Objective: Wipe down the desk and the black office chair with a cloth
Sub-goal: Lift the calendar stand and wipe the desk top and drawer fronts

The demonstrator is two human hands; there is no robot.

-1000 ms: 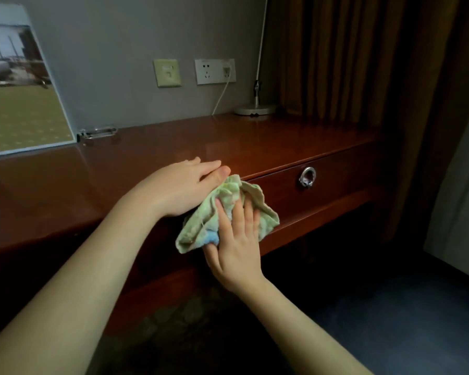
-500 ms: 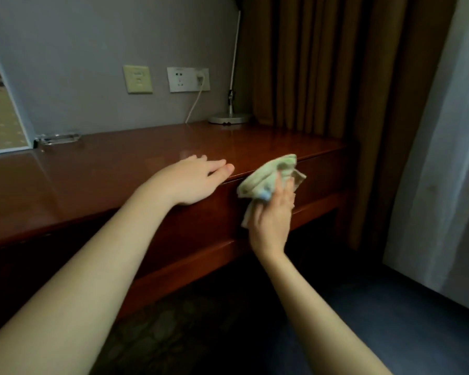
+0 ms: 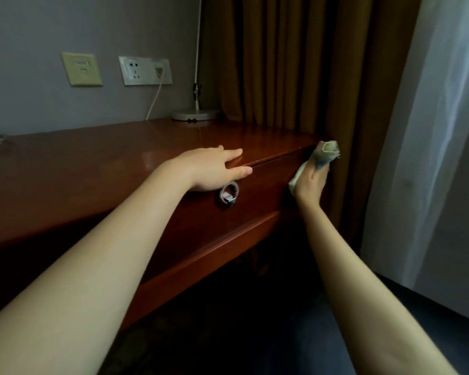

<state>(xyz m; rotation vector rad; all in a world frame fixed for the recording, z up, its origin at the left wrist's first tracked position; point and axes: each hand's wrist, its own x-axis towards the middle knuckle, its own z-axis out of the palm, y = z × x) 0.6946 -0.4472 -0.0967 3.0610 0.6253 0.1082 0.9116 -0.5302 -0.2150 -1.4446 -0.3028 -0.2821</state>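
Head view: the left hand (image 3: 211, 169) lies flat, fingers straight, on the desk (image 3: 92, 163) edge, partly hiding the ring pull (image 3: 228, 193). Beyond, the right hand (image 3: 310, 182) has the cloth (image 3: 328, 151) against the desk's right front corner. Fabric hides its fingers, so gripping or pressing is unclear.

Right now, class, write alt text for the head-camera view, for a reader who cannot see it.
A person's right hand presses a pale green cloth against the right end of the drawer front of a wooden desk, beside a brown curtain. The left hand rests flat on the desk edge above the metal ring pull.
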